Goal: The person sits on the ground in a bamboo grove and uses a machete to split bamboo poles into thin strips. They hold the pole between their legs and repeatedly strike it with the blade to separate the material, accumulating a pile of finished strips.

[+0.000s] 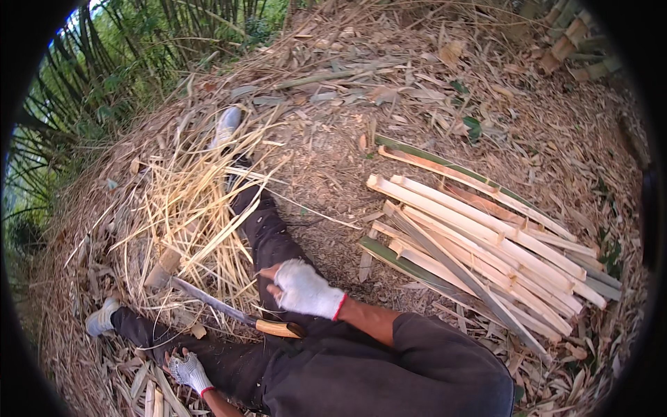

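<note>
single view: head-worn fisheye, left one of a side-by-side pair, upright, unmirrored. looks steeply down from above the wearer's dark shirt (445, 361), closest at the lower edge. both hands in near range: right hand (306, 288) around mid-frame, left hand (186, 370) low left. reach runs past the feet to bamboo stems (62, 104), distant, upper left. black corners; ground bends toward the rim.

Pale strips (191, 208) cover part of the right trouser leg (267, 229), and the palm of the right hand (306, 288) is turned out of sight. The left forearm (221, 405) runs off the lower edge; whether the tip of the knife (233, 312) touches the wooden block (163, 270) cannot be told.
</note>
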`<action>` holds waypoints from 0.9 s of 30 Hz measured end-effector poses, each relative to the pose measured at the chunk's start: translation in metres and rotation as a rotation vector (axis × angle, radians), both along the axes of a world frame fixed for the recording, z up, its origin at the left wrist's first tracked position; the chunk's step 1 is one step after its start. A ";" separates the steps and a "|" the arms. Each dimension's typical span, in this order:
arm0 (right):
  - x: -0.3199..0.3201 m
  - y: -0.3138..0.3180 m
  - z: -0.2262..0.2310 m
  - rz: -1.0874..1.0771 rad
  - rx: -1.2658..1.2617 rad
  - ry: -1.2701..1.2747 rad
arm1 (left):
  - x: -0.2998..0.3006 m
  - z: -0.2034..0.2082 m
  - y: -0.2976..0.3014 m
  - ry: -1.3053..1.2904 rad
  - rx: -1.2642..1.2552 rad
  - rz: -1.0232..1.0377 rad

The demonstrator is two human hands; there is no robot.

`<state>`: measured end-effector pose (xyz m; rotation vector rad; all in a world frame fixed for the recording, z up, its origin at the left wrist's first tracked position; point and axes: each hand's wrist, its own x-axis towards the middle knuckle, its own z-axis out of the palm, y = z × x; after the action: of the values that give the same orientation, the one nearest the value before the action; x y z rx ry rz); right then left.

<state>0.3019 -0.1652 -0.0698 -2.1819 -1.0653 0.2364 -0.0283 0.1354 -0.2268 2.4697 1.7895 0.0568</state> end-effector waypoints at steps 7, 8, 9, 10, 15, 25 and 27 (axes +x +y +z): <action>0.107 -0.156 0.018 -0.647 -0.240 -0.145 | 0.043 0.049 0.007 0.210 -0.088 0.011; 0.116 -0.178 0.033 -0.722 -0.267 -0.069 | 0.037 0.040 0.025 0.201 -0.106 -0.002; 0.127 -0.193 0.041 -0.812 -0.281 -0.095 | 0.006 -0.007 0.059 0.109 0.112 -0.119; 0.140 -0.206 0.044 -0.896 -0.288 -0.117 | -0.023 -0.049 0.099 0.046 0.122 -0.120; 0.167 -0.307 0.046 -0.986 -0.428 -0.444 | -0.016 -0.052 0.104 0.121 0.435 -0.489; 0.259 -0.461 0.043 -1.542 -0.052 -0.344 | 0.000 -0.022 0.078 0.008 0.099 -0.123; 0.268 -0.446 0.029 -1.573 0.175 -0.188 | -0.009 -0.014 0.079 0.047 0.136 -0.118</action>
<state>0.5696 -0.6113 -0.0406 -2.2349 0.7046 -0.7357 -0.0371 0.2146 -0.2407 2.6878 1.7069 0.1175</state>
